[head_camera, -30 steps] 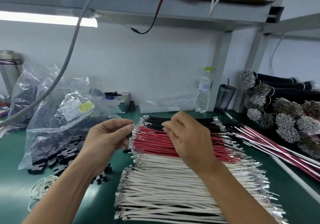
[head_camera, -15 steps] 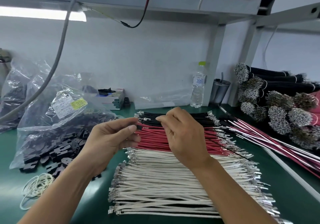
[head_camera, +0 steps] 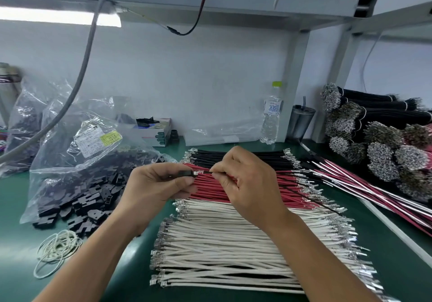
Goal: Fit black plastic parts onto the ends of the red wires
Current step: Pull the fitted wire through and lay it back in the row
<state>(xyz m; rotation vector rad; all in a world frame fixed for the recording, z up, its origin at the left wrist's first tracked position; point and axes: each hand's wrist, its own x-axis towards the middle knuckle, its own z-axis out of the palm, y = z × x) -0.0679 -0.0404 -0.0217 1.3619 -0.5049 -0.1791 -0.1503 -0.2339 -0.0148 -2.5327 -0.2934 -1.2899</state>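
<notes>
- Far left on the green table (head_camera: 21,208): clear plastic bags (head_camera: 77,152) full of black plastic parts (head_camera: 77,205), some spilled out of the open mouth onto the table surface.
- In front of those, near the left edge: a loose coil of rubber bands (head_camera: 56,251).
- Left hand (head_camera: 154,184) raised above the wire rows, fingers curled, pinching one black plastic part (head_camera: 184,173) between thumb and fingertips.
- Just right of that part, touching or nearly touching it: the metal terminal (head_camera: 197,173) of a single wire, pointed at the part's opening.
- Right hand (head_camera: 247,182) curled closed on that wire, pinching it just behind the terminal; wire colour at the pinch too dark and thin to tell for sure.
- Beneath both hands: row of red wires (head_camera: 257,191) flat on the table, between the black wires (head_camera: 245,156) behind and the white wires (head_camera: 222,243) in front.
- Behind, by the wall: a small box (head_camera: 154,133), a water bottle (head_camera: 271,119), a dark cup (head_camera: 300,121).
- Far right: tied bundles of wires (head_camera: 374,138) stacked, with loose red-and-white wires (head_camera: 374,191) just before them.
</notes>
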